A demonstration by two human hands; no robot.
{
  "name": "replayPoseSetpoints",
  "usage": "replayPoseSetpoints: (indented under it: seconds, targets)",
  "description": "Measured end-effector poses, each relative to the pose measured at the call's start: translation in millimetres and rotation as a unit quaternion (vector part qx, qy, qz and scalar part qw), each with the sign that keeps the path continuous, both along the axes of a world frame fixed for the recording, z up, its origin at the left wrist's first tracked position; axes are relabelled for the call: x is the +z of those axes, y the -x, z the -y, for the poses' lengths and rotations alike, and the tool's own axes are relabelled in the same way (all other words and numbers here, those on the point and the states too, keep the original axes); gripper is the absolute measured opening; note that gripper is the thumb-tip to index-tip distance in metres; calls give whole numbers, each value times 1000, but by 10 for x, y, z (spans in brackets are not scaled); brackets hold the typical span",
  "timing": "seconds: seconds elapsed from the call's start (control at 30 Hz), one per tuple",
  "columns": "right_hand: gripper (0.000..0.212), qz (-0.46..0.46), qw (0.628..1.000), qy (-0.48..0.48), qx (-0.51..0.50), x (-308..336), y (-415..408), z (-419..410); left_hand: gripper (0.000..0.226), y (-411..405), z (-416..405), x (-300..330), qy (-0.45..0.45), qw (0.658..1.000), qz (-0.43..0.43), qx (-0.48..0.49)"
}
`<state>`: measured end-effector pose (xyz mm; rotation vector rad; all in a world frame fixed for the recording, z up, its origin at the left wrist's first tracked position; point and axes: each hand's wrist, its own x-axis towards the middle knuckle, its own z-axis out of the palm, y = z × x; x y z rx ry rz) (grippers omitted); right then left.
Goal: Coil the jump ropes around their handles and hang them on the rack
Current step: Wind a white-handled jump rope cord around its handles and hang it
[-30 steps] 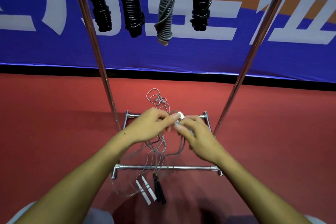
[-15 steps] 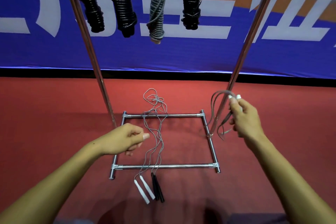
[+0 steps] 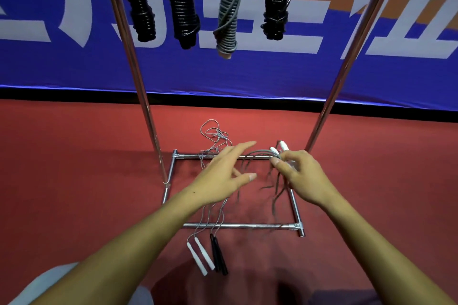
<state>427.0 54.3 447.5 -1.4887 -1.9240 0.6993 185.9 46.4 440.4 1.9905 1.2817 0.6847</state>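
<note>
Head view: your right hand point(image 3: 301, 176) is pinching the grey cord jump rope's white handles point(image 3: 278, 151) above the chrome tube rack base point(image 3: 238, 225), left hand point(image 3: 224, 171) reaching spread-fingered; dangling loops are risking snagging the floor ropes point(image 3: 213, 136).

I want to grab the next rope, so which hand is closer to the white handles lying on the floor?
Left. The left hand hovers open above the rack base, up and slightly right of the white handles on the floor; the right hand is farther right, gripping another grey rope.
</note>
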Motion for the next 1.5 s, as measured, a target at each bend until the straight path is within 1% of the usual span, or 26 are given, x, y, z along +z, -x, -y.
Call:
replayPoseSetpoints:
  seconds: [0.03,0.07,0.13,0.2,0.23,0.33,0.4,0.47,0.53,0.6,0.67,0.7,0.73,0.8,0.87,0.9,0.93,1.0,1.03,1.1,1.17,1.2,1.27,1.33,1.4,1.5]
  targets:
    - [36,2,1000,0,18,13,30,22,61,-31,-33,-16,6,1000,1,6]
    - [34,1,1000,7,30,33,55,54,47,-53,-69,-25,14,1000,8,15]
    - [28,-17,999,17,44,62,85,106,8,-75,-117,-15,47,998,43,30]
    - [18,-46,998,14,34,72,72,114,22,-69,-160,-8,75,993,75,53]
    - [17,-64,998,8,16,71,42,107,25,-51,-167,14,99,989,86,63]
    - [52,-116,991,-24,-70,93,-85,69,26,57,-167,26,154,978,99,97]
    - [60,-159,980,-29,-114,119,-128,78,28,109,-155,-3,166,976,80,117]
    - [58,-178,978,-45,-100,164,-116,112,27,115,-129,-65,166,978,53,111]
    - [58,-189,979,-52,-54,246,-68,194,23,89,-84,-81,167,982,27,84]
    - [70,-196,980,-17,-14,312,-18,270,19,51,-43,-68,160,986,12,50]
    - [81,-188,982,28,6,298,8,287,16,-7,4,-24,152,988,19,16]
    - [80,-186,981,51,4,286,10,278,14,-46,35,17,145,989,28,2]
    - [72,-186,980,68,-1,279,6,263,14,-80,53,43,131,991,34,-11]
    - [46,-181,980,77,1,293,-6,246,16,-117,75,103,82,996,33,-24]
    - [23,-176,982,73,12,318,-20,249,21,-122,49,136,52,997,56,-2]
    - [17,-176,981,74,20,329,-16,263,25,-113,30,153,50,995,83,21]
    - [15,-174,981,76,32,340,-6,280,32,-96,6,166,42,993,103,45]
    - [17,-168,980,85,64,336,39,311,52,-65,-34,166,9,992,106,71]
    - [20,-165,979,91,83,334,68,331,58,-63,-31,175,-6,993,101,67]
    - [21,-142,978,95,122,339,113,367,64,-67,-16,177,-25,995,93,33]
    - [16,-115,975,100,159,338,129,395,58,-56,3,181,-24,996,85,2]
    - [21,-110,973,109,168,331,129,407,49,-42,2,189,-21,996,82,-8]
    - [44,-126,969,139,163,313,127,412,26,0,2,226,-10,996,82,-16]
    - [59,-158,963,162,151,296,122,405,14,32,11,268,10,995,95,-28]
    - [64,-184,956,171,153,287,117,395,11,44,29,310,34,993,104,-53]
    - [58,-190,954,171,160,301,93,379,16,52,47,368,99,983,114,-107]
